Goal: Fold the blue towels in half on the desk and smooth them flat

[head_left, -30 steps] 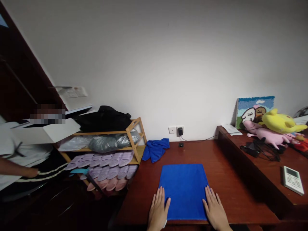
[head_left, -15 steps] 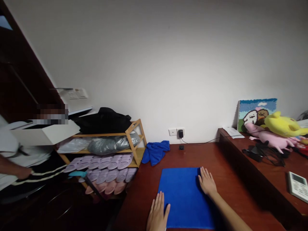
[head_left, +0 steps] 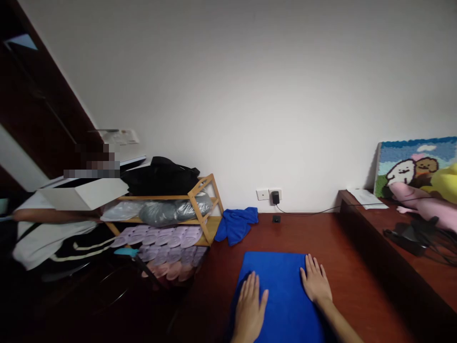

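Observation:
A flat blue towel [head_left: 282, 290] lies spread on the reddish-brown wooden table [head_left: 342, 267] in front of me. My left hand [head_left: 250, 309] rests flat on the towel's left side, fingers stretched out and pointing away. My right hand [head_left: 316, 283] lies flat on the towel's right edge, a little farther out, fingers spread. Neither hand holds anything. A second blue cloth [head_left: 236, 223], crumpled, sits at the table's far left corner by the wall.
A bamboo shelf [head_left: 203, 205] with rows of pink and lilac slippers [head_left: 167, 240] stands left of the table. A person in a white top [head_left: 46, 233] is at the far left. A raised ledge [head_left: 392, 247] on the right carries a picture, plush toys and cables. A charger [head_left: 275, 197] is plugged into the wall.
My left hand slid forward along the towel's left side. My right hand went from the near right corner to the far right edge and has settled there. The view shifted left.

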`<state>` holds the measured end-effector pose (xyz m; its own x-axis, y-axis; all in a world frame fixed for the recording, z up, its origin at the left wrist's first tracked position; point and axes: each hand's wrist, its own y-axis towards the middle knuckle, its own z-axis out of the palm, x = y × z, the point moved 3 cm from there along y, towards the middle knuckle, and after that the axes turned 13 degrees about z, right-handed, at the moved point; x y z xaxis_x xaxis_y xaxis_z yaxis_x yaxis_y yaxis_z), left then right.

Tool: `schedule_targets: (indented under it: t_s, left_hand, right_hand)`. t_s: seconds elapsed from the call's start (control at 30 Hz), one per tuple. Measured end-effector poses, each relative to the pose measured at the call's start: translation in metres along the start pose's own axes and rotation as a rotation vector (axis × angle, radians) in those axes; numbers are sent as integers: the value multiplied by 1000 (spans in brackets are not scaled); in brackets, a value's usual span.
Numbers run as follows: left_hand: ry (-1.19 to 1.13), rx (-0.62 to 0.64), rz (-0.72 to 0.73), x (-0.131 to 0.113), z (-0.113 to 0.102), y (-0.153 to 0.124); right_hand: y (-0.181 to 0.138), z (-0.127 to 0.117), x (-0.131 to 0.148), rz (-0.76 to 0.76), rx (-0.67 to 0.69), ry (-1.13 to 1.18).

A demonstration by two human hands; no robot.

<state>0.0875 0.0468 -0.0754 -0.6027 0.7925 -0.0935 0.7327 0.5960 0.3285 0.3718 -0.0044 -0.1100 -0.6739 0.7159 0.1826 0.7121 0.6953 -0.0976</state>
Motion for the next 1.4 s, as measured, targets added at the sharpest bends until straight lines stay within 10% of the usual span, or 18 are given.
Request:
schedule_targets:
  t_s: [0.23, 0.4, 0.67, 0.97, 1.17, 1.4]
  left_hand:
    - [-255, 173, 314, -86, 40, 113]
    - [-106, 206, 29, 10, 36, 105]
    - [223, 103, -213, 218, 3, -12]
    - [205, 30, -279, 219, 0, -20]
    - [219, 55, -271, 221, 3, -20]
    - [235, 66, -172, 235, 16, -19]
  right_hand:
    - [0, 2, -3, -42, -6, -32]
    - [6, 12, -2, -30, -35, 35]
    - [5, 11, 1, 0, -46, 8]
    - [-12, -25, 34, 122, -117, -141]
    - [-106, 46, 94, -16, -86, 51]
    - [-75, 22, 38, -39, -51, 121]
